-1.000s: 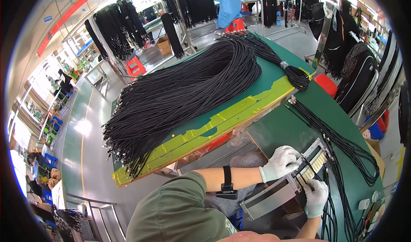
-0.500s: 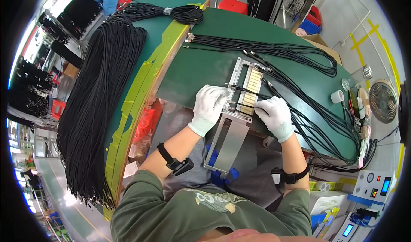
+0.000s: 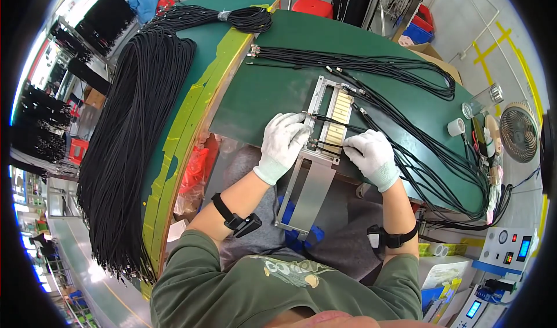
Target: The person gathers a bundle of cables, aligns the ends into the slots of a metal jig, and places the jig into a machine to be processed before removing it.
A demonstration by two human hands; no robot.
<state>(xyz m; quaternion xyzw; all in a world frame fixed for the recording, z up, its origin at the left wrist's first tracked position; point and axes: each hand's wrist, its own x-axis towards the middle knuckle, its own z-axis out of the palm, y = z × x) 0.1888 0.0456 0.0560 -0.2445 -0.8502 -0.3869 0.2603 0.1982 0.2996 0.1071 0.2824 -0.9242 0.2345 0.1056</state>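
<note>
A metal fixture (image 3: 318,98) with a row of cream blocks (image 3: 336,132) lies across the table's near edge, its lower end reaching over my lap. Black cables (image 3: 331,121) cross the blocks, their ends at the left rail. My left hand (image 3: 283,142), white-gloved, is closed against that rail beside the cable ends; whatever its fingertips hold is hidden. On the other side, my gloved right hand (image 3: 371,158) pinches a black cable near the right edge of the blocks. More black cables (image 3: 418,133) trail from the fixture toward the right.
A large black cable bundle (image 3: 136,119) drapes over the table's left part, beyond a yellow-taped divider (image 3: 200,110). Another cable bundle (image 3: 360,64) lies behind the fixture. At the right stand a fan (image 3: 518,130), a glass jar (image 3: 484,98) and a white control box (image 3: 503,248).
The view has shifted slightly. Both hands stay at the fixture with nearly the same grip, and the cables keep their places.
</note>
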